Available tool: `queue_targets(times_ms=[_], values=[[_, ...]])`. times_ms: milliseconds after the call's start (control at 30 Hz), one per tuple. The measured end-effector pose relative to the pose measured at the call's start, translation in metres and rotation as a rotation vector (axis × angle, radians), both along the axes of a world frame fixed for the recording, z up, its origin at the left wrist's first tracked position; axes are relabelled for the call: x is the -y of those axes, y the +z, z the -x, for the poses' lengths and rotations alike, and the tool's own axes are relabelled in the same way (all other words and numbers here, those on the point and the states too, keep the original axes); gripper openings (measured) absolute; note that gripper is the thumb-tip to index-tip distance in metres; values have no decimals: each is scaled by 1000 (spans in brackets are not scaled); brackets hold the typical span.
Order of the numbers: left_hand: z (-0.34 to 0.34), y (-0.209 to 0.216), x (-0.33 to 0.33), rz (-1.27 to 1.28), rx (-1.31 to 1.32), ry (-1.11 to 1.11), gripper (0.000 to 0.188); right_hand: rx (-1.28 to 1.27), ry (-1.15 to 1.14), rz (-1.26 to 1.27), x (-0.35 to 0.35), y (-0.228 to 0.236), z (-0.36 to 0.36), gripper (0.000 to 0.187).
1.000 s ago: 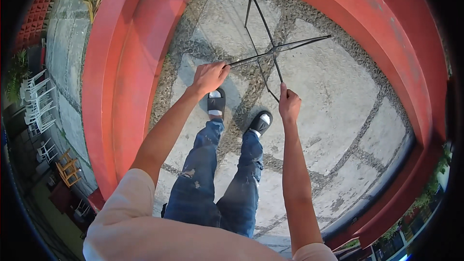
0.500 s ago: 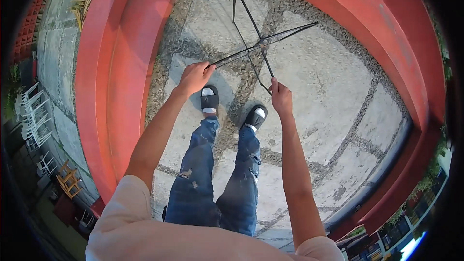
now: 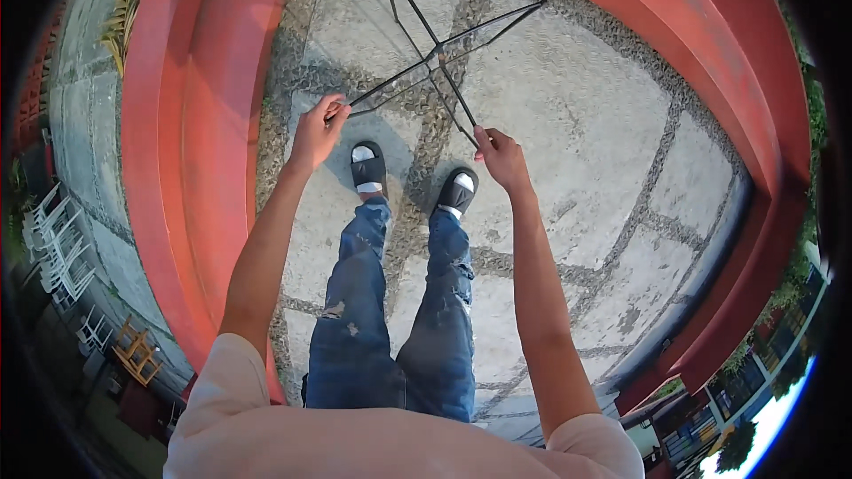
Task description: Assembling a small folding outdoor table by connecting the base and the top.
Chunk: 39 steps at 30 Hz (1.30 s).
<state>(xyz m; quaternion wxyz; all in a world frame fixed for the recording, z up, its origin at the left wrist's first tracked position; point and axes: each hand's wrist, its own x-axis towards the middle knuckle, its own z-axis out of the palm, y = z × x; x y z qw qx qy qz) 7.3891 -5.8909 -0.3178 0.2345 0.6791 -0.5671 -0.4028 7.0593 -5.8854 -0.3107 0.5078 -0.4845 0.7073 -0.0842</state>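
Note:
A thin black metal frame [image 3: 438, 49] with crossed bars and bent legs stands ahead of my feet, its bars meeting in the middle. My left hand [image 3: 318, 131] pinches the near-left corner of the frame between thumb and fingers. At the near-right corner, my right hand [image 3: 504, 160] is closed round the end of another bar. The two far corners of the frame are free of my hands. Its legs reach down toward the paving, though I cannot tell whether every foot touches it.
Underfoot lie pale stone slabs [image 3: 568, 124] with pebbled strips between them. Red low walls curve along the left [image 3: 209, 124] and the far right [image 3: 710, 27]. Beyond the left wall are white chairs [image 3: 62, 248] and a wooden chair [image 3: 136, 350]. My dark sandals [image 3: 366, 168] are just behind the frame.
The frame now appears farther left and higher in view, and both hands have shifted left with it. My left hand's fingers have gone from a wrapped hold to a looser pinch.

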Motion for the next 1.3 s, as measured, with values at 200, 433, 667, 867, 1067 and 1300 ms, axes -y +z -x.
queue_targets(times_ms=[200,433,667,867,1067,1300], values=[[7,8,0,-69,56,-9,28,24,28,5,-13,-8,8,53],[5,1,-6,-89,132,-107,31,-51,-32,107,-27,-6,-4,51],[22,-6,-32,-125,35,-6,32,-120,-57,183,-39,-6,-8,48],[11,-9,-34,-88,48,-34,28,-103,-98,145,-49,-10,-15,48],[5,-4,-24,-98,-17,-35,27,-10,-195,74,-46,-5,-10,42],[-11,-9,-26,3,-21,-21,37,6,-127,102,-48,6,-1,35]])
